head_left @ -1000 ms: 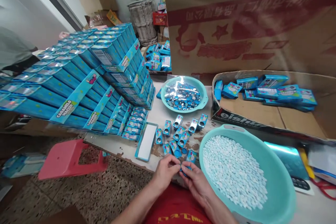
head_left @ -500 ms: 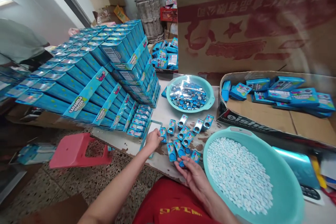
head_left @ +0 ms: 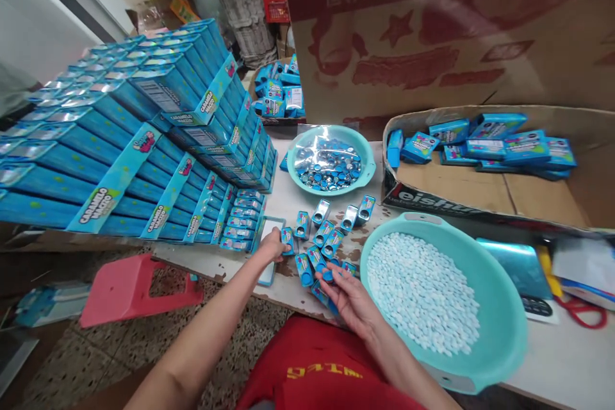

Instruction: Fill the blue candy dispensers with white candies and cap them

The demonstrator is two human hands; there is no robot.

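My left hand (head_left: 272, 247) is closed on a small blue candy tin (head_left: 287, 240), which stands at the left end of a loose group of similar tins. Between the fingertips of my right hand (head_left: 353, 298) is a round blue cap (head_left: 327, 276), held just above the nearest tins. Some tins show a dark round opening on top, like this one (head_left: 302, 225); others, such as a front tin (head_left: 304, 271), have a blue cap on it. My right fingers partly hide a few tins. Beside my left hand lies a shallow display tray (head_left: 267, 275) with a white inside.
A turquoise basin (head_left: 509, 307) of pale blue candies stands at right. Behind the tins, a smaller basin (head_left: 369, 170) holds metallic and blue caps. Stacked display packs (head_left: 158, 211) rise at left. A cardboard box (head_left: 432, 198) contains blue packs. Red scissors (head_left: 583, 314) lie far right.
The view has shifted, so most things sit further left and higher. My right hand has lifted the cap toward the tins' tops. My left hand keeps its hold on the tin.
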